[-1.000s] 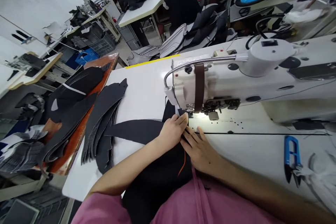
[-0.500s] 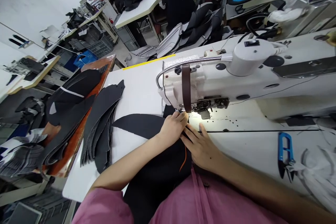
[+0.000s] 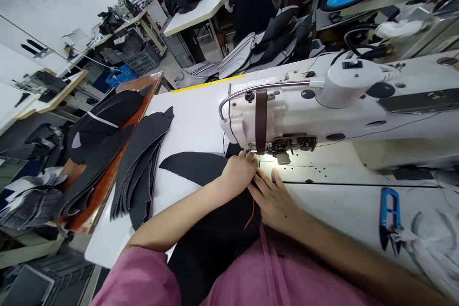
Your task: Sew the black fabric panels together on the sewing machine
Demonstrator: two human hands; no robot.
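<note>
Black fabric pieces (image 3: 215, 229) lie under the needle end of a white sewing machine (image 3: 294, 114) and drape over the table's front edge. My left hand (image 3: 239, 172) is closed at the fabric beside the presser foot, its fingertips bent and partly hidden. Just to its right, my right hand (image 3: 276, 201) lies flat with fingers apart, pressing on the fabric's edge. An orange strip (image 3: 250, 215) shows on the fabric below both hands. The machine's lamp lights the bed by the needle, and the needle itself is covered from sight.
Stacked dark panels (image 3: 143, 167) rest at the table's left, beside an orange-brown board (image 3: 81, 210) with more pieces. Blue thread snips (image 3: 390, 210) lie at right near white threads (image 3: 430, 244). Behind the machine are grey-black panels (image 3: 240, 55) and a person (image 3: 251, 0).
The camera view has shifted slightly, moving the scene a little to the right. My left fingers look a bit more curled at the needle; the right hand stays nearly in place.
</note>
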